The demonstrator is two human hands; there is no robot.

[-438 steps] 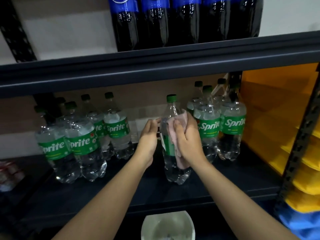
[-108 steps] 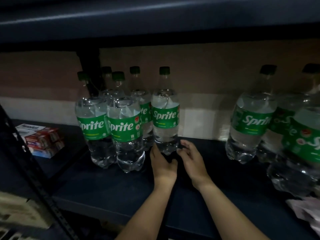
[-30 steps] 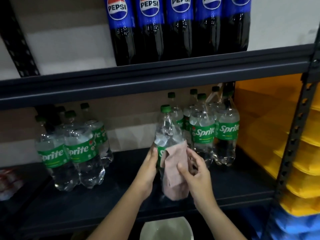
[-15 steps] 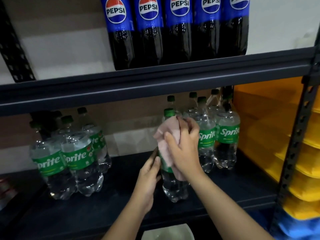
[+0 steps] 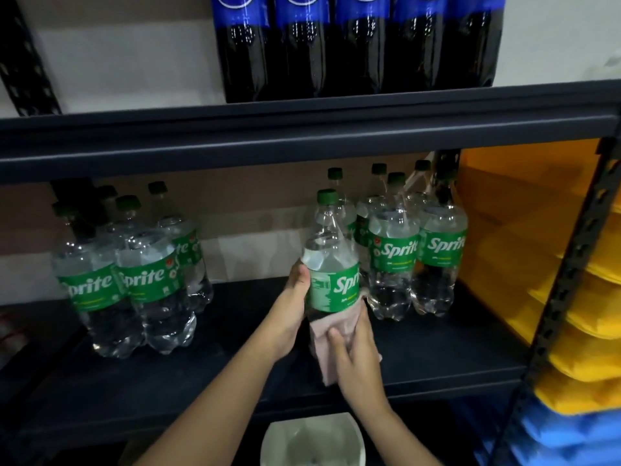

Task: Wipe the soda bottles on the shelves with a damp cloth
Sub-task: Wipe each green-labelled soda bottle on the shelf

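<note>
A clear Sprite bottle (image 5: 331,264) with a green cap and green label stands upright above the middle of the dark shelf (image 5: 437,358). My left hand (image 5: 292,304) grips its left side at the label. My right hand (image 5: 356,358) presses a pale pink cloth (image 5: 327,344) around the bottle's lower part, hiding its base. More Sprite bottles stand in a group on the left (image 5: 134,277) and another group on the right (image 5: 416,257). Dark Pepsi bottles (image 5: 356,45) line the shelf above.
A white bucket (image 5: 314,438) sits below the shelf's front edge. Yellow bins (image 5: 537,264) and blue bins (image 5: 571,438) are stacked at the right, behind a perforated black upright (image 5: 571,270). Small boxes lie at the far left (image 5: 10,327).
My right hand with the cloth has slid down from the bottle's neck to its lower part. My left hand has moved up to the label.
</note>
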